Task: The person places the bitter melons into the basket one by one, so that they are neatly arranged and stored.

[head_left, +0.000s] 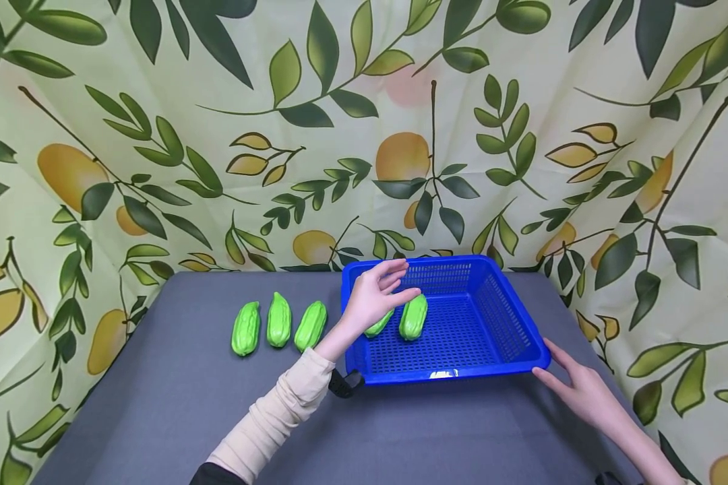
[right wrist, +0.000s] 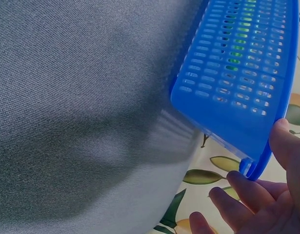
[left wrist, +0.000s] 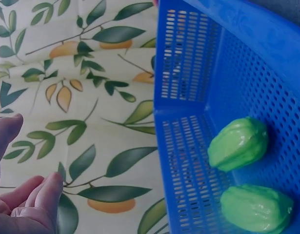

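A blue plastic basket (head_left: pixel 512 310) with slotted walls stands on the grey table. Two glossy green bitter melons lie inside: one (head_left: pixel 414 318) in full sight, the other (head_left: pixel 377 326) partly hidden behind my left hand (head_left: pixel 376 296). That hand hovers over the basket's left part, fingers loosely extended and holding nothing; the left wrist view shows its fingertips apart from the melons. At the basket's front right corner my right hand (head_left: pixel 582 391) grips the rim, thumb on one side and fingers beneath, as the right wrist view shows.
Left of the basket, three more bitter melons lie in a row on the table: a left one (head_left: pixel 245 330), a middle one (head_left: pixel 279 321) and a right one (head_left: pixel 311 325). A leaf-and-fruit patterned cloth (head_left: pixel 340 148) hangs behind the table and along both sides.
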The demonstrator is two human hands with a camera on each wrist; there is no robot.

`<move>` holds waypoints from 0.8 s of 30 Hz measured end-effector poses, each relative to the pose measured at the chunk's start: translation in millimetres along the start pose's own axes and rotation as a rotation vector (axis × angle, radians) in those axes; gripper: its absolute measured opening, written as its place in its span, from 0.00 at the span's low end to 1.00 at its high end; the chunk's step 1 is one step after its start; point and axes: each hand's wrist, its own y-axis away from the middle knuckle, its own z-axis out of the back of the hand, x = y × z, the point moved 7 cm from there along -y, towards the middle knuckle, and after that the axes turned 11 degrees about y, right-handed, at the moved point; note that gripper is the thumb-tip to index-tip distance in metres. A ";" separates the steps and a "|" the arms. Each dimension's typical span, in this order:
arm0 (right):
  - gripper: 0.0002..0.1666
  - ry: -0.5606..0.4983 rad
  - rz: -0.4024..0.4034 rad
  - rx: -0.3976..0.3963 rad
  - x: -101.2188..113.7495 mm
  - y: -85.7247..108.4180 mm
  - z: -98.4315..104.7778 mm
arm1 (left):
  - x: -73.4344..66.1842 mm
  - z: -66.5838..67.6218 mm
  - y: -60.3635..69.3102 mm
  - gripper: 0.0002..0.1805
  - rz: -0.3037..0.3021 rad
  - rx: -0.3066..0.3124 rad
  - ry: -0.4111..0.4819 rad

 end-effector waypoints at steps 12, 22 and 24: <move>0.42 0.003 -0.012 0.028 -0.6 -0.7 -1.7 | -0.1 16.0 9.7 0.32 -0.021 -0.052 0.030; 0.41 0.015 -0.019 0.029 -1.5 -0.8 -2.1 | -5.4 30.7 17.2 0.31 -0.047 -0.112 0.074; 0.42 0.015 -0.019 0.026 -1.7 -0.7 -2.0 | -6.8 34.7 19.7 0.30 -0.056 -0.129 0.080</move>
